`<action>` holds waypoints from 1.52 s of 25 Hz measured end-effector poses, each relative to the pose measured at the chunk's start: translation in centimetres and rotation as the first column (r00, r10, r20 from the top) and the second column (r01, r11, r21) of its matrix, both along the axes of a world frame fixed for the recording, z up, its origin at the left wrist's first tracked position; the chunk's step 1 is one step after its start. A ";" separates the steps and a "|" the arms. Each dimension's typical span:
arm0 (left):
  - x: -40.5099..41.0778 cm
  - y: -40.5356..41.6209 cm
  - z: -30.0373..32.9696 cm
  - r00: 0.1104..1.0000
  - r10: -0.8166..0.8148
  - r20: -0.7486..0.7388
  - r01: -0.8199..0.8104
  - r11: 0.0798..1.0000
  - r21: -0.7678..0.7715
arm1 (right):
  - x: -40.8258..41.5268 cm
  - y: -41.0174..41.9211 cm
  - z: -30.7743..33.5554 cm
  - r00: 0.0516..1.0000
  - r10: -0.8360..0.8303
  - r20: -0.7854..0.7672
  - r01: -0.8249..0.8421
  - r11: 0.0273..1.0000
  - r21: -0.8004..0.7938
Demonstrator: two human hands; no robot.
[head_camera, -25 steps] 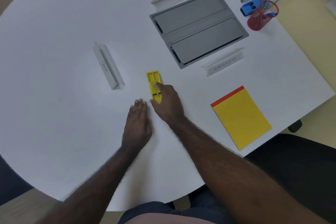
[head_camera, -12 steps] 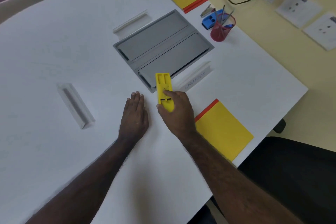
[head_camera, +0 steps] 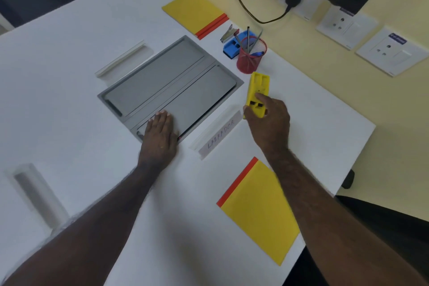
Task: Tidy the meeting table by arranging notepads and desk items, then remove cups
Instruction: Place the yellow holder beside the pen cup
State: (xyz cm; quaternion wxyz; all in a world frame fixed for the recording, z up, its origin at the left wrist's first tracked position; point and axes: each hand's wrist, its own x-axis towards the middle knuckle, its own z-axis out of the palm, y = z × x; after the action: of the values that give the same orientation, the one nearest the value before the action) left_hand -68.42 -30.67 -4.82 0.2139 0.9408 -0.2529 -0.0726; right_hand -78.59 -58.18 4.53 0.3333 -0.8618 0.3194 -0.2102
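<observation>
The yellow plastic holder [head_camera: 258, 93] has travelled: a second ago it lay on the bare table centre under the right hand, half a second ago it was lifted near the grey panel's near corner, and now it is held close to the red mesh pen cup [head_camera: 250, 58] at the wall side of the table. The left hand [head_camera: 160, 133] has also shifted, from the bare white tabletop onto the near corner of the grey recessed cable panel [head_camera: 162, 79]. In my judgement the holder is being brought to join the desk items grouped by the wall, so the arranging step is well advanced but not finished; it is not yet set down.

The right hand [head_camera: 269, 121] grips the holder's near end. The thumb sits on its left edge, a forefinger lies across the top face, and the remaining fingers curl beneath. The far end projects clear of the fingers, pointing at the pen cup, just short of it. Whether the holder touches the table [head_camera: 81, 37] cannot be told.

The left hand lies flat, fingers straight and together, pressing the panel and holding nothing.

Also noted: a blue organiser [head_camera: 233, 47] behind the cup, a name card [head_camera: 218, 133] between the hands, a yellow notepad [head_camera: 260, 211] near the front edge, another [head_camera: 195, 13] at the far side.
</observation>
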 end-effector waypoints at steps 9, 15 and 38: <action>0.3 -0.3 -2.2 0.998 0.024 0.063 -0.024 1.000 0.010 | 8.9 -9.1 -3.0 0.975 -0.211 -0.072 0.210 0.978 -0.018; 0.6 -0.2 -2.6 0.997 0.023 0.071 -0.026 0.999 0.035 | 14.6 -12.0 -5.0 0.925 -0.361 -0.116 0.359 0.932 -0.041; -1.8 -0.2 -0.1 0.988 0.144 0.057 -0.128 0.967 -0.222 | -9.1 2.2 -5.0 0.993 -0.099 0.059 0.099 0.995 -0.003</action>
State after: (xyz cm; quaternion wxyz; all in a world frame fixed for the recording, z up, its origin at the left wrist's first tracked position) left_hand -70.19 -30.87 -4.87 0.3108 0.9288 -0.2019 0.0045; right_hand -87.73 -56.02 -0.51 0.3293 -0.8393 0.3512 -0.2527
